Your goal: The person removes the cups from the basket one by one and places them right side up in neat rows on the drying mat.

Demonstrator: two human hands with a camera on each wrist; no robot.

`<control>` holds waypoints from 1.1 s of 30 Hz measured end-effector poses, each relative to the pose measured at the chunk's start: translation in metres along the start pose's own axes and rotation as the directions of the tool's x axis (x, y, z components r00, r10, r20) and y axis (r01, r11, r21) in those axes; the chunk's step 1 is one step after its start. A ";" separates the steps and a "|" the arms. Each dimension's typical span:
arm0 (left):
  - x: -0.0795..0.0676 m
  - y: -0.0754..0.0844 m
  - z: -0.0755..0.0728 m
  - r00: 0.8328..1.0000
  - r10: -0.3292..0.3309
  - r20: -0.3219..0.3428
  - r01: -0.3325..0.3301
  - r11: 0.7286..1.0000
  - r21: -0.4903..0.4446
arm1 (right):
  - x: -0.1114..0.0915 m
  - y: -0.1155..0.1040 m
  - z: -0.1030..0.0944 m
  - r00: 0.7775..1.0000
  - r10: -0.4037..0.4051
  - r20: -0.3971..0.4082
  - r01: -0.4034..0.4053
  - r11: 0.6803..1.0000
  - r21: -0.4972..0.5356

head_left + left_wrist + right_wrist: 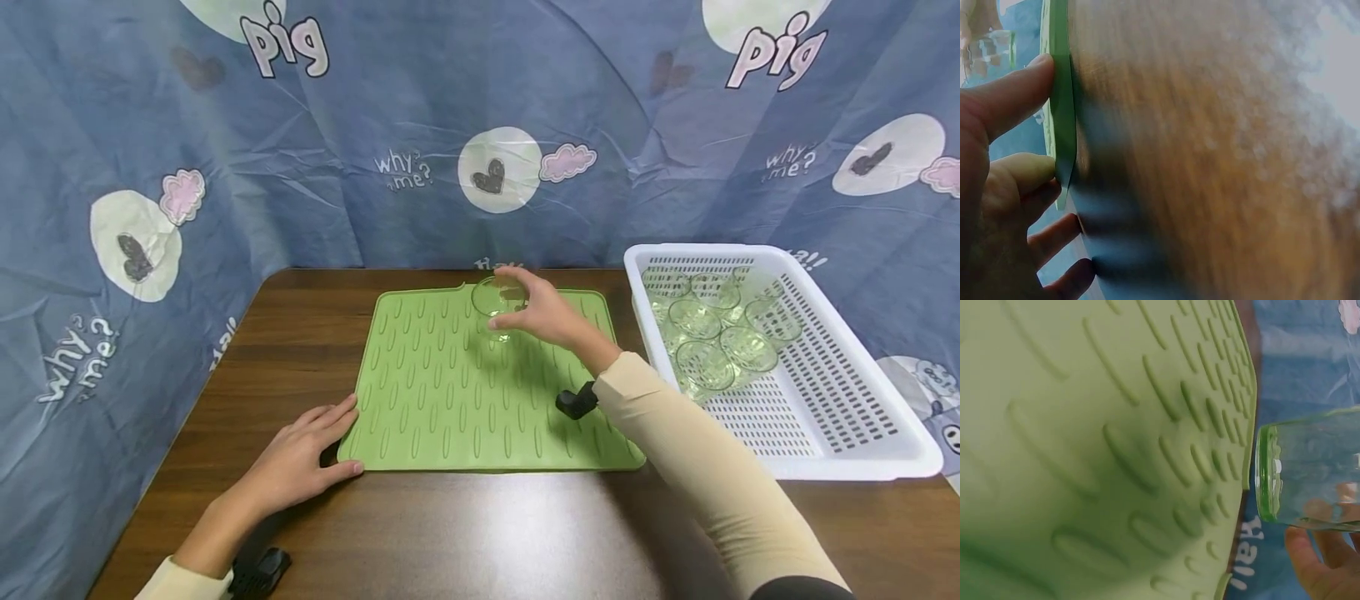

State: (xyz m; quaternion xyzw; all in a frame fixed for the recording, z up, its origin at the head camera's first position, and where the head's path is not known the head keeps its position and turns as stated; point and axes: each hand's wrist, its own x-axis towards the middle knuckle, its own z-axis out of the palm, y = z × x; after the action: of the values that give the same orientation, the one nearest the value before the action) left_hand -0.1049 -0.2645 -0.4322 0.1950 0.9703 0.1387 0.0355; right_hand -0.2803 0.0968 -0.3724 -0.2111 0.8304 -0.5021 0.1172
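A clear drinking glass (pixel 487 302) is held over the back of the green ridged mat (pixel 427 408) by my right hand (pixel 546 315), its thumb and fingers spread around the upper part. In the right wrist view the thick base of the glass (pixel 1267 475) points toward the mat, with a sliver of backdrop between them. My left hand (pixel 303 457) rests at the mat's front left corner, fingers extended. The left wrist view shows its thumb (pixel 1025 87) and one finger against the mat's edge (pixel 1061 106), the other fingers lying beyond the corner.
To the right of the mat stands a white slotted plastic basket (pixel 892 417), with several clear glasses (pixel 705 365) grouped in its left part. The wooden table (pixel 480 525) backs onto a blue printed cloth (pixel 420 108).
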 end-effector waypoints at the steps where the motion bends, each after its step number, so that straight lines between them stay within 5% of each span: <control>1: 0.000 0.000 0.001 1.000 0.001 0.001 -0.001 1.000 0.000 | 0.002 0.001 0.004 1.000 0.005 -0.003 -0.005 1.000 0.016; 18: -0.003 -0.002 0.007 1.000 -0.022 0.000 0.022 1.000 -0.012 | 0.021 0.008 0.035 0.988 0.102 -0.115 -0.076 0.974 0.216; 33: 0.000 0.001 0.002 1.000 -0.025 -0.012 0.025 0.999 -0.027 | 0.047 -0.005 0.067 0.985 0.095 -0.142 -0.063 0.974 0.216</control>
State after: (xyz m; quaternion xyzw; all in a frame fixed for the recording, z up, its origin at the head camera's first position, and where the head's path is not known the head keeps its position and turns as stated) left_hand -0.1043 -0.2635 -0.4340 0.1815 0.9709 0.1525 0.0336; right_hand -0.2939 0.0203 -0.3986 -0.1255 0.7869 -0.5966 0.0953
